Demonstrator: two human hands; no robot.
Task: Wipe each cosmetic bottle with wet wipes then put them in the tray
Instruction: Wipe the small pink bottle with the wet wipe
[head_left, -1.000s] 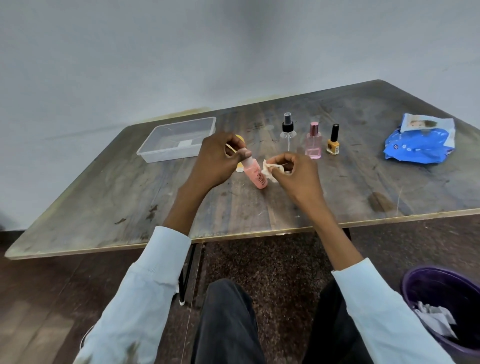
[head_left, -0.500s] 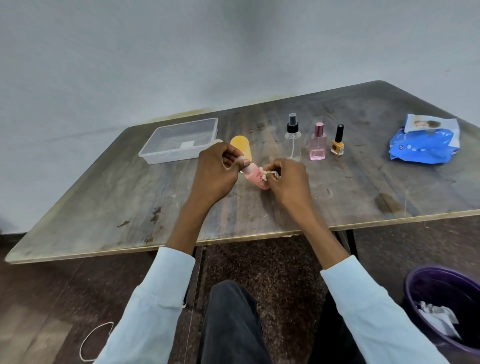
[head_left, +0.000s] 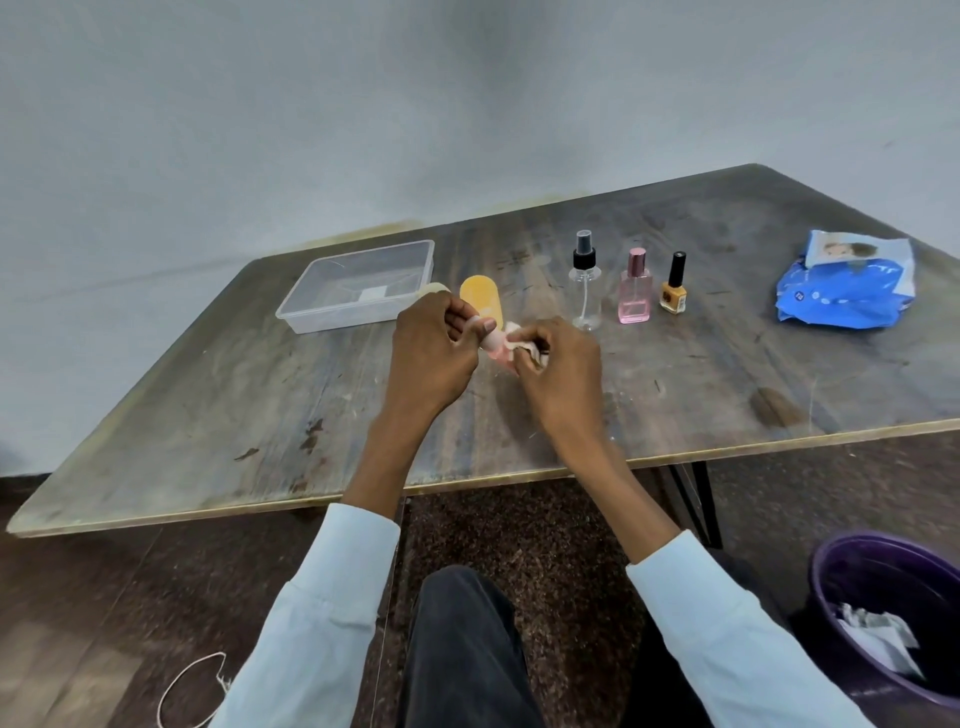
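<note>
Scratched wooden table (head_left: 675, 395): left hand (head_left: 431, 353) pinches the pink bottle (head_left: 496, 349), tilted toward my right hand (head_left: 558, 364) clutching the wipe (head_left: 514, 340); tray (head_left: 358, 286) sits far-left.

Bare plain room, worn wooden table (head_left: 260, 405) against blank grey wall (head_left: 363, 104), purple waste bin (head_left: 831, 571) on floor

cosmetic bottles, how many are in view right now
5. A pink bottle held between both hands; an orange bottle behind it beside the tray; a clear spray bottle, pink perfume bottle and nail polish in a row. More may hide behind the hands.
</note>
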